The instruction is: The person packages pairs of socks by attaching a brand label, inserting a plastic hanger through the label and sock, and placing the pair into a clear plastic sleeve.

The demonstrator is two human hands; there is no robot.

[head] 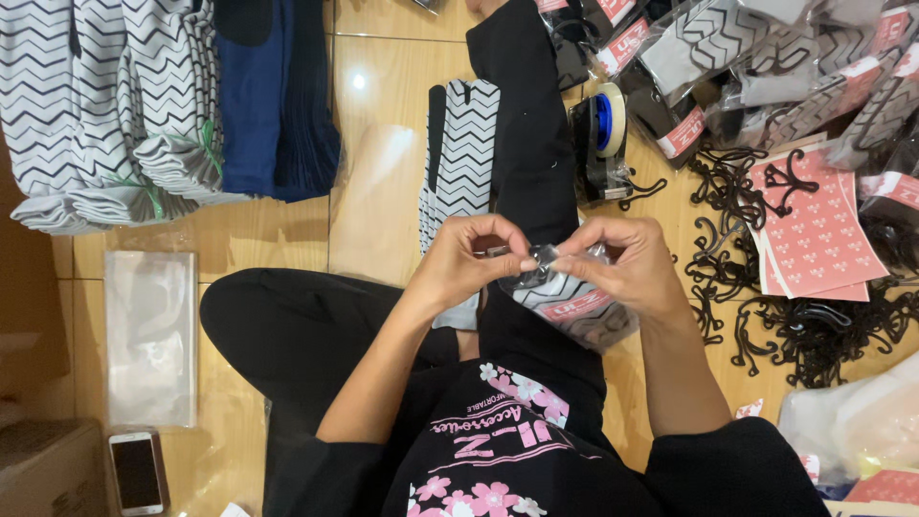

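Head view. The person sits on a wooden floor (383,86) with legs in black clothing. Both hands meet in front of the body, above the lap.

Left hand (464,258): fingers curled narrow, thumb and forefinger pinched on the top edge of a clear packet of socks (574,306). Right hand (627,263): fingers likewise narrow, pinched on the same top edge, just beside the left fingertips. A small dark plastic hook (541,257) sits between the two sets of fingertips, at the packet's mouth; whether it is fixed to the packet cannot be told.

The packet holds grey-and-black zigzag socks with a red-and-white label band. It hangs below the hands, over the right thigh, held off the floor.

Surroundings:
- A loose zigzag sock pair (464,153) lies on the floor just beyond the left hand, beside the black-clad leg.
- A tape dispenser (603,139) stands beyond the right hand.
- A heap of black plastic hooks (804,325) and pink sticker sheets (814,225) lie to the right.
- Finished packets (766,67) are piled at the upper right.
- Bundled zigzag and navy socks (163,96) lie at the upper left.
- A stack of clear bags (148,335) and a phone (137,472) lie at the lower left.
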